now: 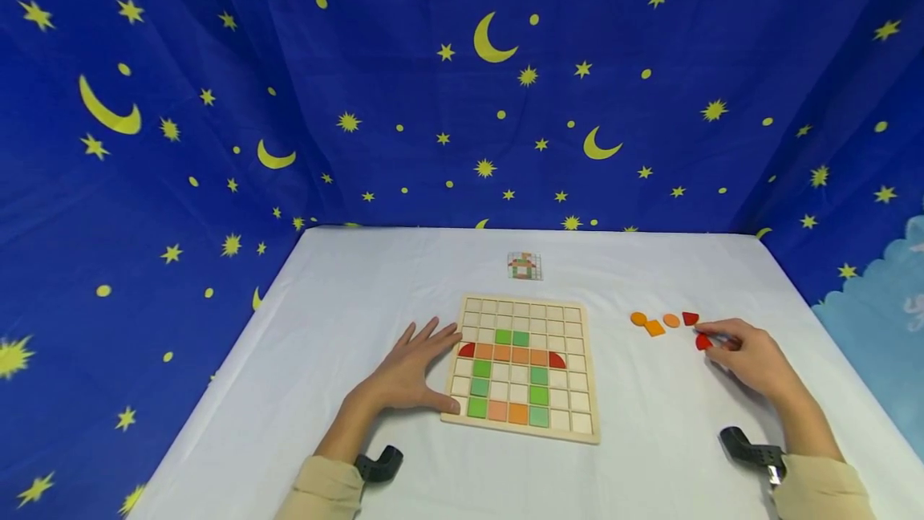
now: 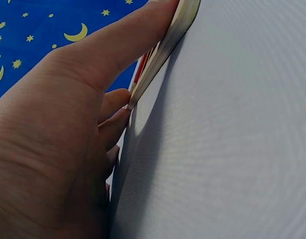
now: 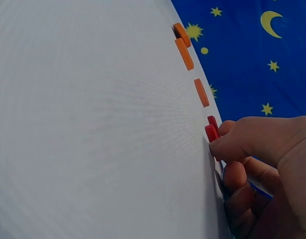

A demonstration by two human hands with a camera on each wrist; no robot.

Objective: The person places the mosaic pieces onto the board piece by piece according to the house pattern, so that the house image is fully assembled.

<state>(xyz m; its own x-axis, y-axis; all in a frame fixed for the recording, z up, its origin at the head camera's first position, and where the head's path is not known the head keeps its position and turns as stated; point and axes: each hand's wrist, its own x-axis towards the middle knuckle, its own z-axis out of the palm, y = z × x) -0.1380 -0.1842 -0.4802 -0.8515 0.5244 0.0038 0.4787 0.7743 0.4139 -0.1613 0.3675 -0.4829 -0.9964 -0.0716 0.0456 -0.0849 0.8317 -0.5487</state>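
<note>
A wooden grid board [image 1: 521, 432] lies flat on the white table, with green, orange and red pieces set in its cells. My left hand [image 1: 411, 371] spreads along the board's left side, thumb at the near corner and fingertips at the edge. In the left wrist view the thumb touches the board's rim [image 2: 165, 47]. At the right, my right hand [image 1: 754, 359] pinches a red rounded-corner piece [image 1: 703, 343] between thumb and fingers, low at the tabletop. Just beyond it lies another red piece [image 1: 690, 318], close to the index fingertip.
Left of the red pieces lie a light orange disc [image 1: 671, 320], an orange square [image 1: 654, 328] and an orange disc [image 1: 638, 318]. A small pattern card [image 1: 524, 266] rests behind the board. Blue star-printed cloth [image 1: 505, 103] walls the table's back and sides.
</note>
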